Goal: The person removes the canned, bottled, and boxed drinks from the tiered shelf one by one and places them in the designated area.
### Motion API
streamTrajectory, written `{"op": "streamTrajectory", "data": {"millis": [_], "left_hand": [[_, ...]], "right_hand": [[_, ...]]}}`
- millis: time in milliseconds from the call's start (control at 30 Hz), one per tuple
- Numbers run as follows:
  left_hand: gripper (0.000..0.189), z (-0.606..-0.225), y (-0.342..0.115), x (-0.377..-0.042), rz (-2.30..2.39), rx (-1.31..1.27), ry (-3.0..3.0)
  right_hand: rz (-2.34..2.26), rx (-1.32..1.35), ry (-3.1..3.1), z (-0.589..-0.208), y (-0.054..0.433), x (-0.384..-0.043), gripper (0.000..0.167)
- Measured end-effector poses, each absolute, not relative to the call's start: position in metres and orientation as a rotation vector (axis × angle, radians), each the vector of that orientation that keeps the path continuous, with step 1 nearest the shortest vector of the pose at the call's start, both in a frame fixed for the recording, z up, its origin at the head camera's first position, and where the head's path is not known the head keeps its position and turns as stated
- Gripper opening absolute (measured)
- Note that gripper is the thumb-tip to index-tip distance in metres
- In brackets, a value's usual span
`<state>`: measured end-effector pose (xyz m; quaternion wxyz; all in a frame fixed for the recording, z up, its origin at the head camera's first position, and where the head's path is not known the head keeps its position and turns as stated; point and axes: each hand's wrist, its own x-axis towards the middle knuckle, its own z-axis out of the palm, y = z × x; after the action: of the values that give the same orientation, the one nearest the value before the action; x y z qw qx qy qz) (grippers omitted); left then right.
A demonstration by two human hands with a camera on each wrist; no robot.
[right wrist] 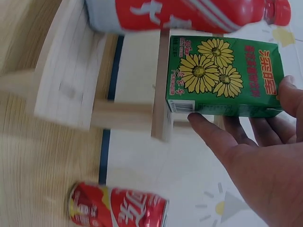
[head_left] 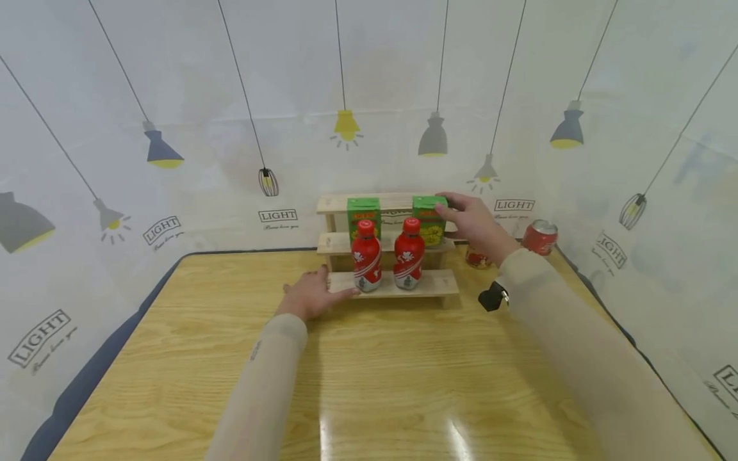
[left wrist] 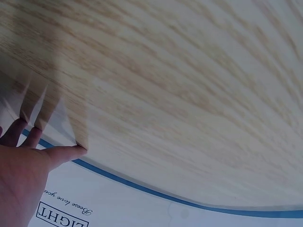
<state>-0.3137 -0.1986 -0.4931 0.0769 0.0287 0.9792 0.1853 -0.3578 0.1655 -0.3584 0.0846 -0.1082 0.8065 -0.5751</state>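
My right hand (head_left: 474,221) grips a green drink carton (right wrist: 208,75) with yellow flowers, its thumb by the top and the other fingers along the side. The carton stands on the middle step at the right of a three-step wooden rack (head_left: 444,283). A matching carton (head_left: 364,211) is on the same step, further left. Two red bottles (head_left: 367,259) stand side by side on the lowest step, in front of the cartons. At the rack's lower left end, my left hand (head_left: 308,296) has its fingers spread, the thumb reaching along the front of the lowest step.
Right of the rack are a red soda can (head_left: 540,238) and another can (head_left: 477,257), partly behind the right forearm. A printed cloth wall (head_left: 230,115) rises close behind the rack and along both sides of the wooden table (head_left: 375,378).
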Motion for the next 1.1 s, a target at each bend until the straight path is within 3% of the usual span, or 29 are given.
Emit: {"op": "streamTrajectory", "data": {"millis": [733,1100], "left_hand": [[0.142,-0.491,-0.198,-0.313,0.554,0.08,2.932],[0.14,-0.488,-0.198,-0.311,0.552,0.081,2.929]], "right_hand": [[-1.759,-0.248,2.333,-0.365,0.244,-0.346,0.073],[-1.474,-0.19,2.581,-0.379,0.311,-0.334,0.076]]}}
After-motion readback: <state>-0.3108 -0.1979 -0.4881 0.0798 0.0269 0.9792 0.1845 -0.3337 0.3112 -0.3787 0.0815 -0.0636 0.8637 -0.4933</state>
